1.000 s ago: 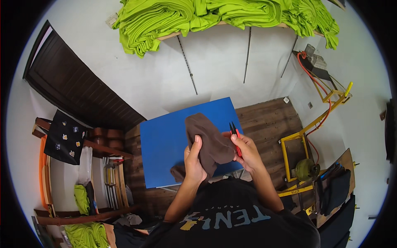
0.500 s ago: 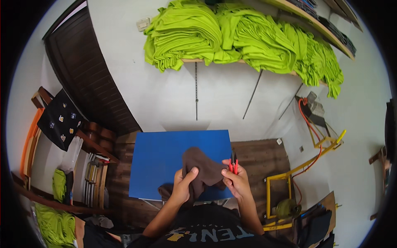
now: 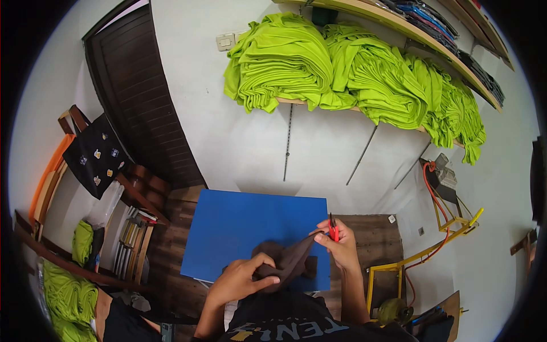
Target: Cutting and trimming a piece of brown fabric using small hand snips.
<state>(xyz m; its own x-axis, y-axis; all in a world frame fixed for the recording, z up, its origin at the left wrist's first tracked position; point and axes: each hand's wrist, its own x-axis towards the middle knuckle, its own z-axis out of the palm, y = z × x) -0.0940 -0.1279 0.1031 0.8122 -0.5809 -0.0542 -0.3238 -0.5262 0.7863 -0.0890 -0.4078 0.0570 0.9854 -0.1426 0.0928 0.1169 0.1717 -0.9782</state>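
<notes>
A piece of dark brown cloth (image 3: 297,255) is stretched between my two hands above the near part of a blue table (image 3: 239,222). My left hand (image 3: 242,280) grips its lower left part, thumb and forefinger on either side of a fold. My right hand (image 3: 343,246) pinches the upper right corner of the cloth between thumb and fingertips. The same hand also holds small snips (image 3: 334,231) with red handles, their dark blades pointing up. Part of the cloth hangs down in loose folds, and its lower end is hidden behind my hand and shirt.
Lime-green folded fabric (image 3: 285,62) is piled along a wall shelf beyond the table. A yellow metal frame (image 3: 393,267) with an orange hose stands at the right. At the left are a dark door (image 3: 134,97), a black printed cloth (image 3: 96,155) and a rack of frames (image 3: 132,245).
My right hand has risen slightly with the snips, drawing the cloth's corner up and right. My left hand has moved lower and to the left. The view has shifted.
</notes>
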